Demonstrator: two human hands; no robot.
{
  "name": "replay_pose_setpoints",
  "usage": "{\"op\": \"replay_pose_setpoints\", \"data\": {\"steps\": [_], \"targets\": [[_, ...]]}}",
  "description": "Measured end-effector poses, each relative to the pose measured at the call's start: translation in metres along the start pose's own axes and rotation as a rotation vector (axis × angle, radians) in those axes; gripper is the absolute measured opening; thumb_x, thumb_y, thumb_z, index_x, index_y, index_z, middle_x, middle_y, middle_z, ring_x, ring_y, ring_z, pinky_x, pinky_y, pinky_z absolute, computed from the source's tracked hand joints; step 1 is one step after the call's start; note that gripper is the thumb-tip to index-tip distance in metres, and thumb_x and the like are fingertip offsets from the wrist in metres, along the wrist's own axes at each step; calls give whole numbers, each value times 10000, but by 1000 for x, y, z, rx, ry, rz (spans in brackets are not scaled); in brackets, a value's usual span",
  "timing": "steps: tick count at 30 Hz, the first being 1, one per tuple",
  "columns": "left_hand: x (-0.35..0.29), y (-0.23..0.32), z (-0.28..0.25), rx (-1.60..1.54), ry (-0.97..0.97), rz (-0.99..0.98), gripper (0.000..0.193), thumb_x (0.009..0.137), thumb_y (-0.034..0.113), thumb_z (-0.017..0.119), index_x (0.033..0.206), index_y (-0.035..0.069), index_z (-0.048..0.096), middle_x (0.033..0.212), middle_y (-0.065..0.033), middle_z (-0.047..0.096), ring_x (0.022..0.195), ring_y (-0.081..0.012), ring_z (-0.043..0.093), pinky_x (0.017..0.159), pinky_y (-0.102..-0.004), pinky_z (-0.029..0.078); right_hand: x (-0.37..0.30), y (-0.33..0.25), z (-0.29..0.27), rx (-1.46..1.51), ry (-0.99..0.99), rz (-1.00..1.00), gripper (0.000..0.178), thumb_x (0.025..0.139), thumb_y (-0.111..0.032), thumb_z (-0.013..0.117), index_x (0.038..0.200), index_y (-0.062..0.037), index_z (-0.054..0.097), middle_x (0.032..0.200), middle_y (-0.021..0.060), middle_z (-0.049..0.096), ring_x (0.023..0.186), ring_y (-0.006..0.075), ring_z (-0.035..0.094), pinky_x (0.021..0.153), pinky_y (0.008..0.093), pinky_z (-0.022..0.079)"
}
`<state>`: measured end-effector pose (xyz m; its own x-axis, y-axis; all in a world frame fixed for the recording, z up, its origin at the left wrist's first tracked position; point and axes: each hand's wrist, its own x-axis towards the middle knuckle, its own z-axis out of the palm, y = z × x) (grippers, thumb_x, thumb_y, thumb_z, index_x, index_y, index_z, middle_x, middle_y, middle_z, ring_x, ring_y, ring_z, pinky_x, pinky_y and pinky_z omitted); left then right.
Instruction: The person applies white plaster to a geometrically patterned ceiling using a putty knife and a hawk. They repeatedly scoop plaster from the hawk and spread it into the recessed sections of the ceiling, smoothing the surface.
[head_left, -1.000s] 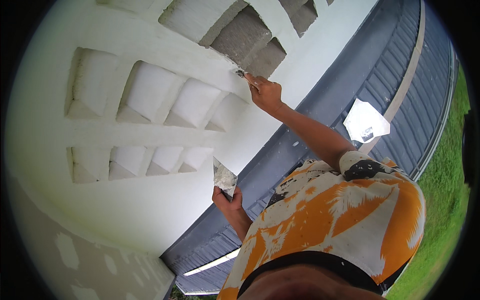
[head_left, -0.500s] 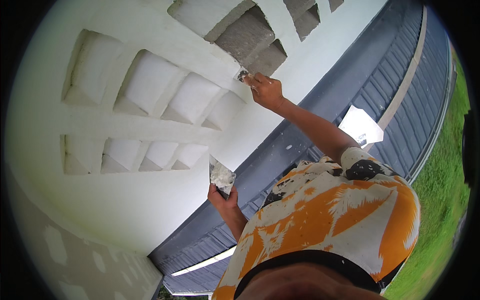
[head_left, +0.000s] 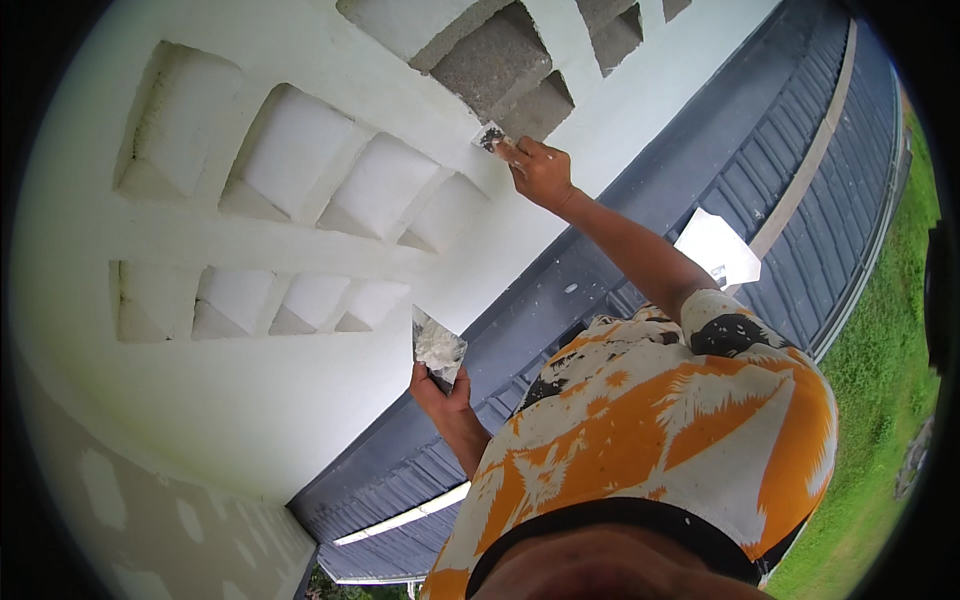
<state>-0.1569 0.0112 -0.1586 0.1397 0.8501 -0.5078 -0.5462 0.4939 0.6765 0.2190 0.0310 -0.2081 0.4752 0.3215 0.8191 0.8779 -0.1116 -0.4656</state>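
Observation:
My right hand (head_left: 543, 172) grips a small putty knife (head_left: 490, 138), its smeared blade against the white wall (head_left: 560, 190) just below the edge of a rough grey recess (head_left: 490, 62). My left hand (head_left: 440, 392) is closed round the lower part of a wider putty knife (head_left: 456, 372). Its blade points up and carries a heap of white putty (head_left: 436, 343). This second blade is held in front of the wall, lower than my right hand and to its left. The handles are mostly hidden by my fingers.
Rows of white-coated recesses (head_left: 298, 150) cover the wall at left. A dark ribbed metal roof (head_left: 800, 215) runs along the wall's foot, with a white sheet-like piece (head_left: 716, 248) lying on it. Beyond the roof edge is grass (head_left: 870, 400). A patched grey wall (head_left: 150, 520) stands at lower left.
The view has shifted slightly, so the wall recesses sit a little higher and mostly farther left. My right hand and its knife have moved slightly up and right in view; both grips are unchanged.

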Motion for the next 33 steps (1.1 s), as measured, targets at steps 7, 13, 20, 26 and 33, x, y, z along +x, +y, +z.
{"op": "replay_pose_setpoints", "data": {"steps": [7, 13, 20, 26, 33], "targets": [[-19, -3, 51, -44, 119, 25, 154, 896, 150, 489, 961, 58, 594, 809, -22, 638, 631, -135, 623, 444, -234, 482, 15, -13, 22, 60, 168, 40, 459, 731, -78, 707, 1160, -234, 660, 740, 4, 534, 594, 186, 591, 471, 325, 469], [-25, -2, 42, 22, 134, 47, 262, 921, 214, 471, 1075, 53, 609, 975, -41, 673, 844, -186, 676, 623, -317, 571, -22, -18, 14, 125, 52, 107, 476, 722, -27, 725, 1164, -195, 667, 736, 16, 564, 544, 186, 577, 464, 309, 464], [6, 5, 2, -82, -158, -63, 285, 919, 209, 447, 1086, 36, 602, 982, -61, 672, 816, -196, 679, 584, -305, 566, 16, -19, 9, 77, 87, 40, 315, 783, -86, 693, 1081, -188, 679, 758, 20, 596, 606, 226, 615, 491, 347, 475], [-20, -2, 40, -22, 84, 76, 178, 893, 149, 495, 984, 31, 593, 849, -59, 647, 697, -168, 656, 493, -248, 533, 48, -15, -39, 242, -345, 536, 196, 814, -182, 585, 918, -65, 703, 852, 165, 696, 735, 343, 678, 617, 428, 523], [-19, 1, 44, 125, -23, 75, 164, 887, 150, 506, 959, 28, 589, 832, -59, 631, 666, -151, 630, 448, -206, 481, 136, 46, 16, 191, -391, -272, 221, 706, -175, 562, 795, 9, 647, 776, 199, 667, 717, 376, 633, 623, 459, 500]]}}
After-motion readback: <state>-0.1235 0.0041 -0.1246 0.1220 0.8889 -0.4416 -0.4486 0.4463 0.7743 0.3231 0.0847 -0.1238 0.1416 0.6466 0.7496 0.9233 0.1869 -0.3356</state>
